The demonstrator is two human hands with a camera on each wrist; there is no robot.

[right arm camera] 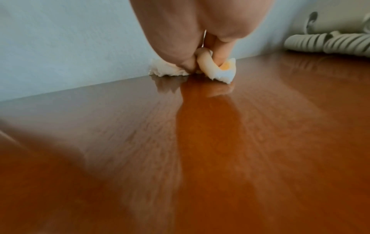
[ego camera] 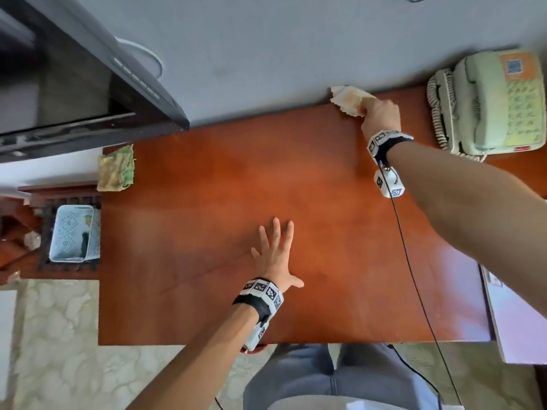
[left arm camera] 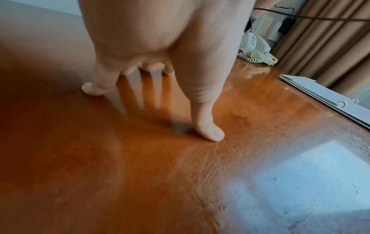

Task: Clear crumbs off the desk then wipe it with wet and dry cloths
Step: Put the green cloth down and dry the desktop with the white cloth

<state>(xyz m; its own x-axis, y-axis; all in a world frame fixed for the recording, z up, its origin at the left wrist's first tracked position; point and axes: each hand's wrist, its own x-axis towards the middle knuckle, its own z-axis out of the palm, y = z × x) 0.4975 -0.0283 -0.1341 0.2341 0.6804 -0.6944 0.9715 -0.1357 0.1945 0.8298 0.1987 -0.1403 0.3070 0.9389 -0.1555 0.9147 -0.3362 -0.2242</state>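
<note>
One table (ego camera: 296, 187). Two hands: left hand (ego camera: 275, 255), right hand (ego camera: 380, 113). Two cloths: one pale cloth (ego camera: 347, 100) left of the telephone (ego camera: 497, 102), one yellow-green cloth (ego camera: 116, 168) at the table's left edge. One telephone. One basket (ego camera: 72, 232) left of the table.

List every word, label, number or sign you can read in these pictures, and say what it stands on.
None can be read.
Telephone: an orange label with a blue square code and printed keys, too blurred to read.
Wristbands on the left hand and the right hand: black-and-white square markers, no letters.
Monitor: a row of marks on its edge, unreadable.
</note>
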